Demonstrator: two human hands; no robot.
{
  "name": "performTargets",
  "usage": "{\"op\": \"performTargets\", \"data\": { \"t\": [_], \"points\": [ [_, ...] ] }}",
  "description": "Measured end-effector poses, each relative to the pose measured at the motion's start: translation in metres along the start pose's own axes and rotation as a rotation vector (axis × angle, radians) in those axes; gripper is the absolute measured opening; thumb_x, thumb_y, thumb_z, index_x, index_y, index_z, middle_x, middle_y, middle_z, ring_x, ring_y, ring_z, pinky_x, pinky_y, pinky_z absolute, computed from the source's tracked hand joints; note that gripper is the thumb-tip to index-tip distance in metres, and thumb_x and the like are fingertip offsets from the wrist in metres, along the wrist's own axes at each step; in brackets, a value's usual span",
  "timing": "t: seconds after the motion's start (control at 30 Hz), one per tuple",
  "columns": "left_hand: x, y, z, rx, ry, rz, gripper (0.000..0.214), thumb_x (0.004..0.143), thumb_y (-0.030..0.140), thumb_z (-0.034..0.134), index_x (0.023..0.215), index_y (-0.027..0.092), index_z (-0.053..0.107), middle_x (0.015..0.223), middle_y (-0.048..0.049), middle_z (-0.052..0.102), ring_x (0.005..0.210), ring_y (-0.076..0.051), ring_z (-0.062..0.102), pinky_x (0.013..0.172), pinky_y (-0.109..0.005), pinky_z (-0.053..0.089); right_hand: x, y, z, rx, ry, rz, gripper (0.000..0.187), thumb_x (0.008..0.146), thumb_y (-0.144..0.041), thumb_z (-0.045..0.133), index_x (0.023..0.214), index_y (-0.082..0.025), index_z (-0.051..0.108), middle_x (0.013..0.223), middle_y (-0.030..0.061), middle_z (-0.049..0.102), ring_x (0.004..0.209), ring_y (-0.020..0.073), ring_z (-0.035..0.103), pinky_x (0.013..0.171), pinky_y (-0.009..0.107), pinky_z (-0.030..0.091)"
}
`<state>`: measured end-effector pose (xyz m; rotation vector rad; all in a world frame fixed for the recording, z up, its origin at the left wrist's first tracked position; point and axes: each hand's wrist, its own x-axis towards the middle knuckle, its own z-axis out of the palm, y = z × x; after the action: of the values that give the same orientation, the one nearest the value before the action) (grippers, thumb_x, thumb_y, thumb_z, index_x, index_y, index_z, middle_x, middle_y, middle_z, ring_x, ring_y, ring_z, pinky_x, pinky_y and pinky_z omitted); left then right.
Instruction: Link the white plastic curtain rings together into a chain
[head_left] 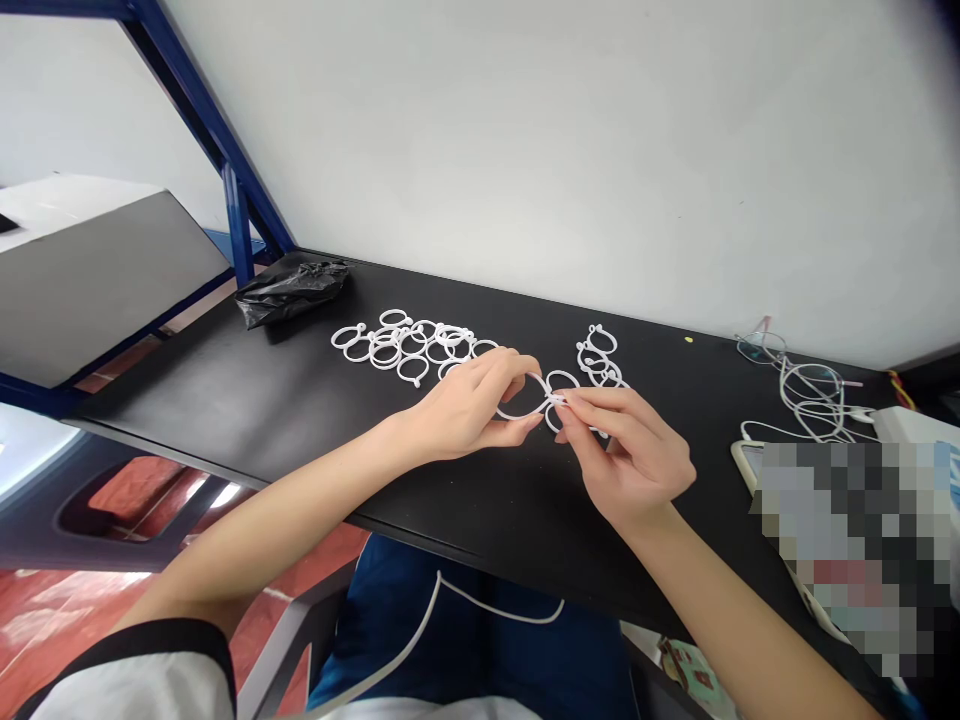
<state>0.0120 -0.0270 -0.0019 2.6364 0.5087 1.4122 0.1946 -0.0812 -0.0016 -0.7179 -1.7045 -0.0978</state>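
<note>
My left hand is closed around the left side of a white curtain ring, held just above the black table. At the ring's right end, thumb and fingers of my right hand pinch the small eyelet part; the fingertips partly hide it. Behind my left hand lies a loose pile of white curtain rings, several overlapping. A smaller group of the same rings lies beyond my right hand, and some rings between the hands are partly covered by them.
A crumpled black plastic bag sits at the table's back left. To the right are eyeglasses, a coiled white cable and a pixelated phone-like object. A white cord hangs over my lap. The wall borders the back edge.
</note>
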Motion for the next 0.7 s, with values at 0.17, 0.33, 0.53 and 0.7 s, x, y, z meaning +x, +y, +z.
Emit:
{"op": "performTargets", "data": {
  "t": [0.17, 0.33, 0.53, 0.7],
  "points": [
    [-0.0001, -0.0001, 0.0000, -0.010, -0.002, -0.008, 0.026, 0.098, 0.041, 0.047, 0.109, 0.017, 0.047, 0.071, 0.0026, 0.047, 0.062, -0.012, 0.046, 0.058, -0.023, 0.043, 0.0003, -0.0002, -0.0001, 0.006, 0.000, -0.001, 0.036, 0.076, 0.005, 0.071, 0.101, -0.021, 0.073, 0.094, 0.0046, 0.076, 0.071, 0.0165, 0.073, 0.054, 0.026, 0.064],
    [-0.0001, -0.0004, -0.0004, -0.010, -0.007, -0.009, 0.026, 0.098, 0.040, 0.047, 0.109, 0.017, 0.047, 0.071, 0.0026, 0.047, 0.062, -0.012, 0.046, 0.058, -0.023, 0.043, 0.0011, -0.0006, 0.0000, -0.009, 0.003, -0.005, 0.037, 0.078, 0.003, 0.071, 0.102, -0.025, 0.072, 0.094, 0.0031, 0.076, 0.068, 0.0162, 0.073, 0.052, 0.027, 0.064],
    [-0.0008, -0.0005, 0.0004, -0.010, -0.008, -0.021, 0.027, 0.099, 0.042, 0.045, 0.108, 0.017, 0.047, 0.070, 0.0030, 0.046, 0.062, -0.012, 0.046, 0.058, -0.023, 0.043, 0.0011, -0.0004, -0.0005, -0.002, -0.007, 0.005, 0.034, 0.079, 0.002, 0.070, 0.100, -0.025, 0.072, 0.093, 0.0033, 0.076, 0.065, 0.0147, 0.071, 0.050, 0.026, 0.063],
    [-0.0009, -0.0001, 0.0005, -0.010, -0.011, -0.023, 0.027, 0.099, 0.042, 0.045, 0.108, 0.017, 0.047, 0.071, 0.0030, 0.045, 0.062, -0.011, 0.045, 0.058, -0.023, 0.043, 0.0007, 0.0000, -0.0002, 0.017, -0.005, 0.011, 0.034, 0.078, 0.003, 0.070, 0.099, -0.023, 0.072, 0.094, 0.0036, 0.075, 0.065, 0.0137, 0.070, 0.049, 0.025, 0.063]
  ]
}}
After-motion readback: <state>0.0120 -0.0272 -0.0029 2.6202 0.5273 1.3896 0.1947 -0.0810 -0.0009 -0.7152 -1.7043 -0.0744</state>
